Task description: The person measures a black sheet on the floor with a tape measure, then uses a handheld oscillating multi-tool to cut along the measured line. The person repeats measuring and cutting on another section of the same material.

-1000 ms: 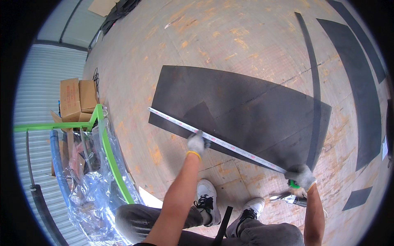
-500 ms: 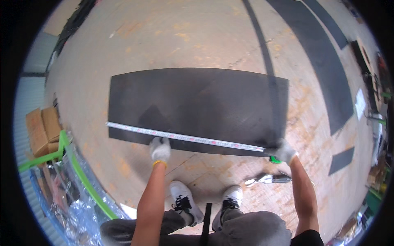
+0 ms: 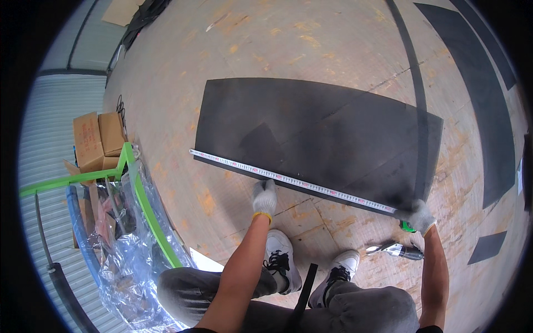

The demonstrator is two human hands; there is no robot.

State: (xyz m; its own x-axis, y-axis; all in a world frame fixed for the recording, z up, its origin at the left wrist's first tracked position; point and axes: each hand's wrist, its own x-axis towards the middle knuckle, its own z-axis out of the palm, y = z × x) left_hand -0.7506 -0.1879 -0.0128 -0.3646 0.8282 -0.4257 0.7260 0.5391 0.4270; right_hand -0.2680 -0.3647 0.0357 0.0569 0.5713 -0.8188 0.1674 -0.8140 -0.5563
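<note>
A large black rectangular sheet [image 3: 316, 136] lies flat on the floor in front of me. Along its near edge runs the white blade of a tape measure [image 3: 294, 181], its free end reaching the sheet's left edge. My right hand [image 3: 424, 217], in a pale knit glove, is closed around the tape's green and dark case at the near right corner. My left hand [image 3: 265, 198], gloved with a yellow cuff, is at the near edge just below the blade. Its fingers are curled in; whether they pinch the sheet or the blade is hidden.
A silver and black hand tool [image 3: 395, 250] lies beside my right shoe [image 3: 347, 261]. Long black strips [image 3: 483, 105] and a small black piece [image 3: 487, 247] are on the floor at right. Left stand cardboard boxes [image 3: 91, 139], a green frame [image 3: 149, 211] and clear plastic film [image 3: 130, 277].
The view has turned left, so the sheet, tape and hands appear farther right and more tilted. Both hands stay at about the same places along the sheet; the tape stays extended.
</note>
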